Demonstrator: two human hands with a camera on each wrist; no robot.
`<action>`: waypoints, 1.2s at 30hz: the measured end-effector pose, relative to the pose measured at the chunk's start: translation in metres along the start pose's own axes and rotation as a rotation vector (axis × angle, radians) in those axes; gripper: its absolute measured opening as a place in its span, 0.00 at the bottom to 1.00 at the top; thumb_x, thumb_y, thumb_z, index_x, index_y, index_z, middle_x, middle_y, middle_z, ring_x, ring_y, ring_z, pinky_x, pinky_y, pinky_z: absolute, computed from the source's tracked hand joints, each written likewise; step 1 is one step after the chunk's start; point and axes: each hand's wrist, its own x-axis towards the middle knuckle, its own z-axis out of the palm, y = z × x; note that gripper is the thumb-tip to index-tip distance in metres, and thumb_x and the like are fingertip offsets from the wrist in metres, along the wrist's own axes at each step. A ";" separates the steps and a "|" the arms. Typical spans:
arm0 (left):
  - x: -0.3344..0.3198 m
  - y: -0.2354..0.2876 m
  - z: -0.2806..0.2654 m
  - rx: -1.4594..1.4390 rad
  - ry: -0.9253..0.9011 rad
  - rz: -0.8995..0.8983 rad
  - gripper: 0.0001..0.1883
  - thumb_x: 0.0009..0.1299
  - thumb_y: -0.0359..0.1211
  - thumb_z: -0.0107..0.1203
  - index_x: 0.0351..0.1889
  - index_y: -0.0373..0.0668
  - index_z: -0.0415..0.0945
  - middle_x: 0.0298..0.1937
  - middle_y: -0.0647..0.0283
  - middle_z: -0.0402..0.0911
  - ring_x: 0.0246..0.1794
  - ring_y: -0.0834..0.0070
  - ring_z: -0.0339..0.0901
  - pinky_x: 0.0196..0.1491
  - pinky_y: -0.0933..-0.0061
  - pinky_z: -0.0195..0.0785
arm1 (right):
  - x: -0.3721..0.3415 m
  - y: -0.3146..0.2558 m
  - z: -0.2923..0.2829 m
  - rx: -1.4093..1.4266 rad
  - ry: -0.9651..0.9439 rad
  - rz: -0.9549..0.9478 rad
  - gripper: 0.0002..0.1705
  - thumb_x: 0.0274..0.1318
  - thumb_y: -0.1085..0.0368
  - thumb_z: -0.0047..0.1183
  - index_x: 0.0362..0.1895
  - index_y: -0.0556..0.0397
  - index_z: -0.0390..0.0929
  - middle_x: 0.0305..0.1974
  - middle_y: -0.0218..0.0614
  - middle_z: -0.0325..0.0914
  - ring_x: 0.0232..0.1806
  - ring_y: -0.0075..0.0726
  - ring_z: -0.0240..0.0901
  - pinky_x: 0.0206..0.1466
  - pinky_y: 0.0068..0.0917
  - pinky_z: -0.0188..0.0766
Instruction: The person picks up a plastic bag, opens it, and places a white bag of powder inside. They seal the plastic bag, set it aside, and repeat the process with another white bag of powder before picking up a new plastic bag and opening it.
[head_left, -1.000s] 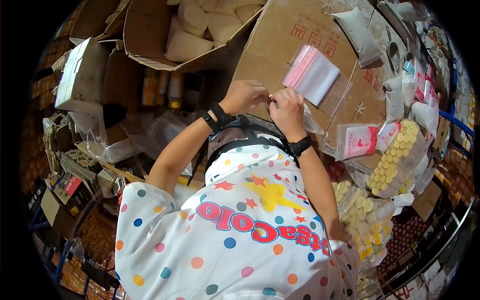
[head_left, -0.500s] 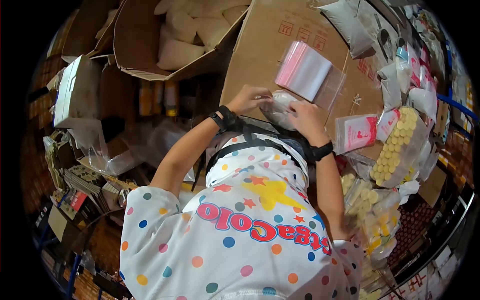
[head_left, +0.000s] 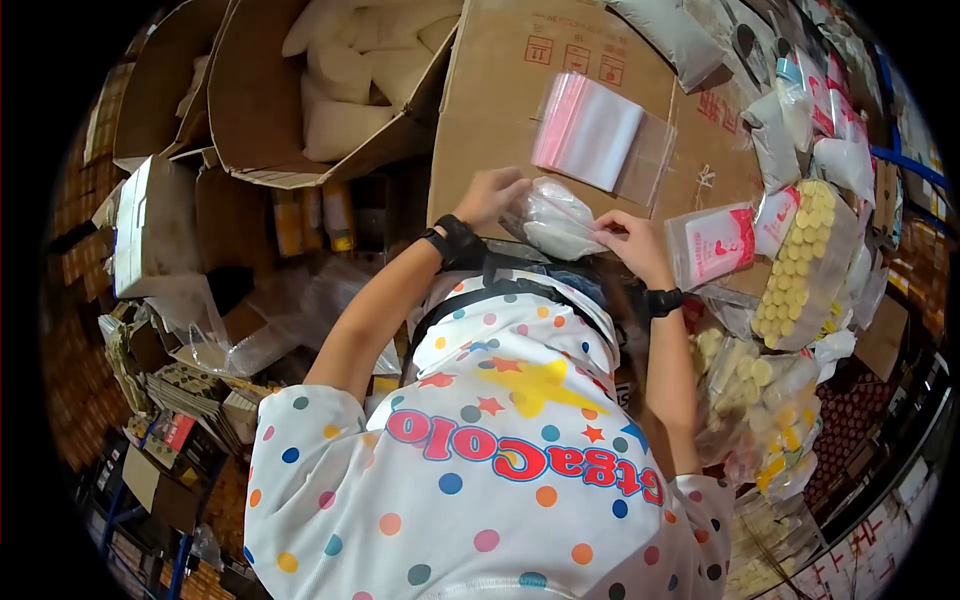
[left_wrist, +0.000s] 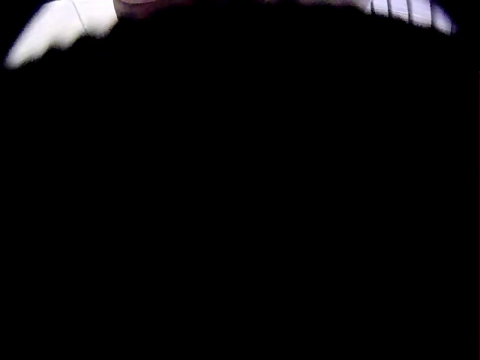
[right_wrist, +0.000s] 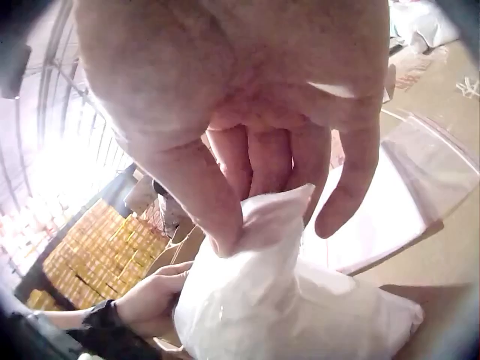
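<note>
A small clear plastic bag [head_left: 558,222] with white contents lies at the near edge of the cardboard, between my two hands. The right hand [head_left: 640,250] pinches the bag's right end; up close in the right wrist view, thumb and fingers grip a peaked corner of the bag [right_wrist: 255,292]. On the opposite side, my left hand [head_left: 490,197] holds the bag's left end, its fingers curled at the plastic. That left hand [right_wrist: 154,300] also shows low in the right wrist view, against the bag's side. The left wrist view is almost wholly black.
A stack of pink-edged clear bags [head_left: 590,130] lies just beyond on the cardboard [head_left: 490,110]. To the right are a pink-and-white packet [head_left: 715,245] and a bag of yellowish round pieces [head_left: 795,265]. An open carton [head_left: 250,110] of pale filled bags stands at the left.
The hands, close together one second ago, have moved apart. The white-filled bag, mostly hidden then, now shows between them. The head view has shifted slightly.
</note>
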 end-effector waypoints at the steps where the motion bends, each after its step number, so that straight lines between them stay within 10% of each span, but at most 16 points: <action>1: 0.001 0.004 -0.003 0.018 -0.020 0.013 0.13 0.75 0.36 0.55 0.38 0.34 0.80 0.24 0.65 0.81 0.26 0.81 0.76 0.32 0.79 0.69 | 0.000 0.003 0.001 0.014 0.010 0.010 0.10 0.53 0.70 0.61 0.40 0.59 0.79 0.31 0.37 0.81 0.34 0.26 0.77 0.44 0.25 0.74; 9: 0.017 0.062 0.003 0.757 -0.413 0.406 0.13 0.59 0.41 0.64 0.39 0.48 0.84 0.32 0.57 0.84 0.34 0.57 0.81 0.38 0.60 0.73 | 0.002 0.006 0.006 0.109 0.022 -0.023 0.10 0.52 0.70 0.62 0.38 0.59 0.78 0.31 0.31 0.79 0.34 0.23 0.72 0.43 0.23 0.72; 17: 0.045 0.025 0.001 0.154 -0.521 0.171 0.15 0.58 0.34 0.65 0.42 0.40 0.80 0.34 0.54 0.82 0.35 0.57 0.80 0.40 0.63 0.72 | -0.007 0.015 -0.010 0.313 -0.044 0.109 0.14 0.49 0.69 0.67 0.39 0.59 0.79 0.37 0.30 0.77 0.38 0.23 0.74 0.45 0.23 0.71; 29: 0.031 0.052 0.048 0.512 -0.405 0.563 0.16 0.57 0.34 0.65 0.44 0.42 0.82 0.34 0.55 0.82 0.37 0.53 0.80 0.41 0.58 0.72 | -0.029 0.018 0.012 0.140 0.177 -0.043 0.15 0.49 0.74 0.64 0.44 0.62 0.78 0.48 0.34 0.74 0.47 0.29 0.74 0.48 0.24 0.73; 36: 0.037 0.041 0.040 0.027 -0.512 0.271 0.09 0.63 0.30 0.62 0.33 0.35 0.74 0.30 0.55 0.79 0.29 0.63 0.74 0.37 0.67 0.69 | -0.019 0.040 0.035 0.367 0.201 0.001 0.16 0.54 0.65 0.64 0.44 0.60 0.80 0.46 0.35 0.77 0.48 0.29 0.74 0.53 0.25 0.70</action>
